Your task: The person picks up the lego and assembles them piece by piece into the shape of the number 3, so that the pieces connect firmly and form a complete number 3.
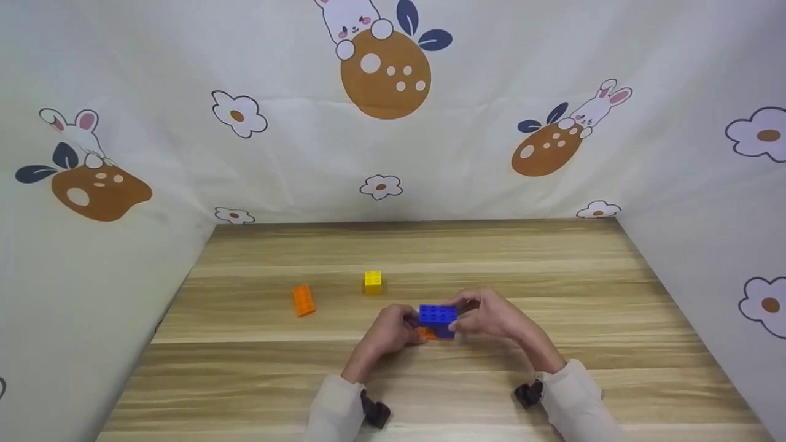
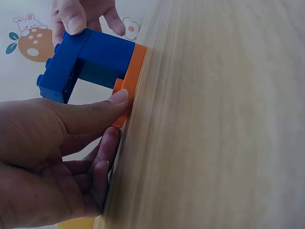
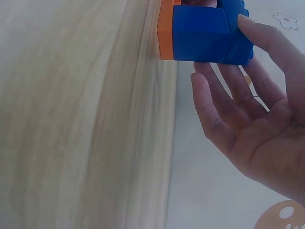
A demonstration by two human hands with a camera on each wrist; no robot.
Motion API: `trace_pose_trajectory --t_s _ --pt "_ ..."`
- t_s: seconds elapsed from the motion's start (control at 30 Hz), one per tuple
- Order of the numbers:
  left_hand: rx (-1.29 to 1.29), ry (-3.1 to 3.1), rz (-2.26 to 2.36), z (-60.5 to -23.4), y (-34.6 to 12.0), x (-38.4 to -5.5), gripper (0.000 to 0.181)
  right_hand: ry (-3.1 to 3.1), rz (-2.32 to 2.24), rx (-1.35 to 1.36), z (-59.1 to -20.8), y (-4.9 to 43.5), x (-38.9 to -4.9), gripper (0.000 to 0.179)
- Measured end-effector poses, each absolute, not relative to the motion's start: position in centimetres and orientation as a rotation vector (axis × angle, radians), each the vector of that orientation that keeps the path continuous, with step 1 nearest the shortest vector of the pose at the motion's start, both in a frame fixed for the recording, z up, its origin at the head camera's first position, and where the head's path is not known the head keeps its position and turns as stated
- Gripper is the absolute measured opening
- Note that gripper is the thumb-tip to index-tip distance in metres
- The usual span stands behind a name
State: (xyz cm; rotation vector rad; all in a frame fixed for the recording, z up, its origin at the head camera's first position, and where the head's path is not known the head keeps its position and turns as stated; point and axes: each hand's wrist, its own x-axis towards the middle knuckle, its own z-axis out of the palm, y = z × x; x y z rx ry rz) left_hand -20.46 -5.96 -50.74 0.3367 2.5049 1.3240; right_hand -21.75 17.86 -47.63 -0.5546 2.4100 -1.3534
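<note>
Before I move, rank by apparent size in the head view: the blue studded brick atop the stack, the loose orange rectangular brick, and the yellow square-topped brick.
1. Blue studded brick, though probably nearer the camera
2. Loose orange rectangular brick, longer than the yellow but only slightly larger overall
3. Yellow square-topped brick

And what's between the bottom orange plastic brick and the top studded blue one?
A smooth-sided blue plastic block at one end, as the left wrist view shows.

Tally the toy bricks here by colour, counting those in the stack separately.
Orange: 2 (loose orange brick, base brick)
Blue: 2 (top brick, middle brick)
Yellow: 1 (yellow brick)
Total: 5
</note>
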Motion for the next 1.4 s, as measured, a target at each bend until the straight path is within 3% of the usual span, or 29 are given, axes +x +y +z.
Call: trace_pose_trajectory --t_s 0.6,0.9,1.4 --pt "0.295 2.471 1.455 -50.5 -7.5 -21.0 0.036 2.432 -1.332 -0.565 -47.5 17.5 -21.1 0.039" --pt "0.131 2.439 1.596 -49.4 -10.4 -21.8 0.035 2.46 -1.267 -0.464 -47.1 16.9 -21.0 0.048" --pt "-0.011 2.498 1.839 -49.3 -13.2 -23.8 0.036 2.456 -1.294 -0.438 -47.1 17.1 -20.9 0.043"
